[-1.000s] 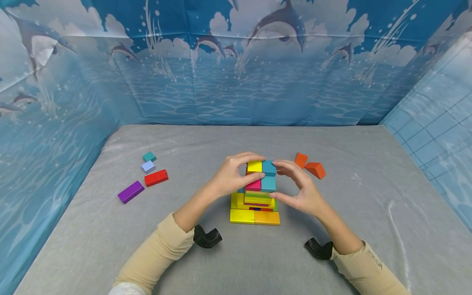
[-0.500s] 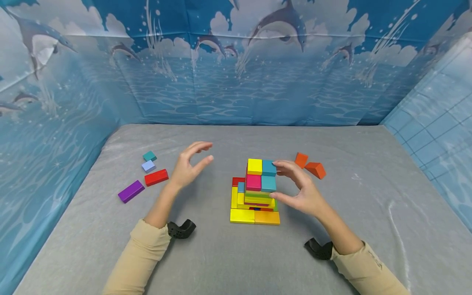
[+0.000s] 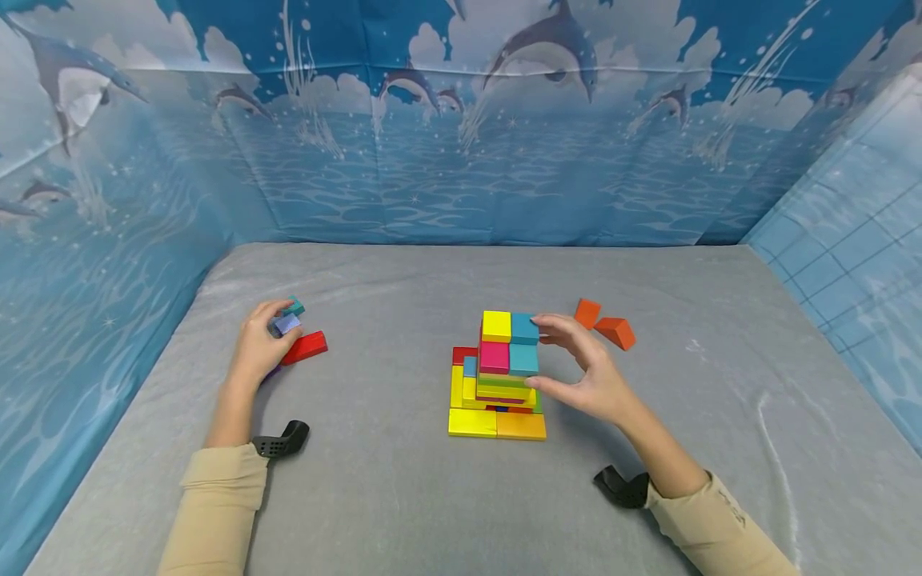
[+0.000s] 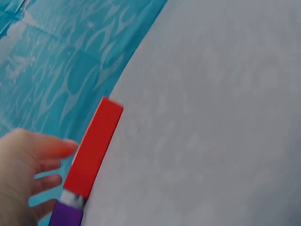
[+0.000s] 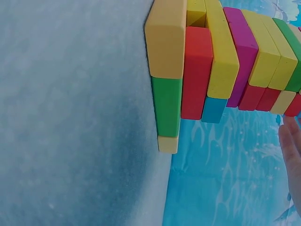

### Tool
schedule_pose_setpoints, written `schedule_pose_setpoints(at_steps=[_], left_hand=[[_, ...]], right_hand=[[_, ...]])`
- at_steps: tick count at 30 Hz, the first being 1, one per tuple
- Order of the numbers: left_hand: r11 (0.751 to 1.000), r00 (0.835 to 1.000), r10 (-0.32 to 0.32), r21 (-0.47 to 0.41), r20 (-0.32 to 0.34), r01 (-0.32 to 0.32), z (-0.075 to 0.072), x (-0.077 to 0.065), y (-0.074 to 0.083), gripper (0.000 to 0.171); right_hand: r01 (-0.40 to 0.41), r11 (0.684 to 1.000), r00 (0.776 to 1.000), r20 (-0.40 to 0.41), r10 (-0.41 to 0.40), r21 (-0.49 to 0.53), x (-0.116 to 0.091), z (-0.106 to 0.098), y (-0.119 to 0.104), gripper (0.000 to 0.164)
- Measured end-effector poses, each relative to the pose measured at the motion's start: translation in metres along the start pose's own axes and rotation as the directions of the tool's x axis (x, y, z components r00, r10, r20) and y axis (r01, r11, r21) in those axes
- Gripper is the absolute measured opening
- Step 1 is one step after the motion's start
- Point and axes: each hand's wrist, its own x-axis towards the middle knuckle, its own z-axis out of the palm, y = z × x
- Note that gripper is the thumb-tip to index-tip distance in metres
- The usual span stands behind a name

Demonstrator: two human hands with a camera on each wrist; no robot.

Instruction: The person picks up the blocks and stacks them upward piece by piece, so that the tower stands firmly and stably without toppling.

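Observation:
At the left of the head view, my left hand reaches around a small light-blue block, thumb and fingers spread either side of it. A teal block lies just beyond its fingertips. Beside the thumb is a red block; in the left wrist view the fingers stand apart from it. A purple block lies mostly under the hand in the head view. My right hand curves along the right side of a stepped tower of coloured blocks, its fingertips and thumb tip right at the tower's edge.
Two orange blocks, a smaller one and a wedge-shaped one, lie behind the right hand. Grey cloth covers the table. A blue dolphin-print curtain hangs behind and at the sides.
My left hand has left the tower's left side and moved left to the small blocks. The right hand has stayed beside the tower, which looks unchanged.

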Motion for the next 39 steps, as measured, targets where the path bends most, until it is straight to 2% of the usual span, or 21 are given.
schedule_pose_setpoints(at_steps=[7,13,16,18,20,22,24,28,32,34,39], left_hand=[[0.995,0.996,-0.085,0.047,0.005,0.084,-0.006,-0.003,-0.009,0.038],[0.992,0.995,-0.104,0.066,-0.008,0.104,-0.005,-0.003,-0.009,0.032],[0.998,0.997,-0.055,0.037,-0.054,0.057,-0.002,-0.002,-0.004,0.031],[1.0,0.995,0.01,-0.01,-0.1,-0.011,0.001,-0.001,0.003,0.029],[0.993,0.986,0.09,-0.064,-0.143,-0.1,0.005,0.001,0.013,0.027],[0.973,0.969,0.18,-0.112,-0.171,-0.201,0.011,0.003,0.028,0.026],[0.944,0.949,0.261,-0.161,-0.176,-0.289,0.017,0.004,0.047,0.027],[0.855,0.895,0.419,-0.265,-0.153,-0.446,0.03,0.001,0.091,0.03],[0.758,0.835,0.542,-0.374,-0.094,-0.534,0.039,-0.007,0.133,0.032],[0.716,0.8,0.596,-0.408,-0.064,-0.566,0.043,-0.012,0.151,0.033],[0.634,0.714,0.7,-0.444,-0.018,-0.633,0.052,-0.022,0.18,0.029]], right_hand=[[0.029,1.0,1.0,-0.001,-0.029,0.0,0.006,0.001,-0.017,0.073],[0.023,1.0,1.0,-0.003,-0.023,0.011,0.001,0.0,-0.001,0.076],[0.018,1.0,1.0,0.004,-0.018,0.011,-0.001,-0.001,0.005,0.076],[0.015,1.0,1.0,0.008,-0.015,0.012,-0.001,-0.001,0.006,0.076],[0.003,1.0,1.0,0.013,-0.003,0.01,-0.002,-0.001,0.006,0.076],[-0.005,1.0,1.0,0.014,0.005,0.01,-0.002,-0.001,0.007,0.076],[-0.005,1.0,1.0,0.013,0.005,0.012,-0.002,-0.001,0.007,0.076],[0.013,1.0,1.0,0.009,-0.013,0.024,-0.002,0.0,0.006,0.076],[0.032,0.999,0.999,0.003,-0.032,0.027,-0.002,0.0,0.006,0.076],[0.029,0.999,1.0,0.001,-0.029,0.027,-0.002,0.0,0.006,0.076],[0.003,1.0,1.0,0.002,-0.003,0.025,-0.002,0.0,0.006,0.076]])
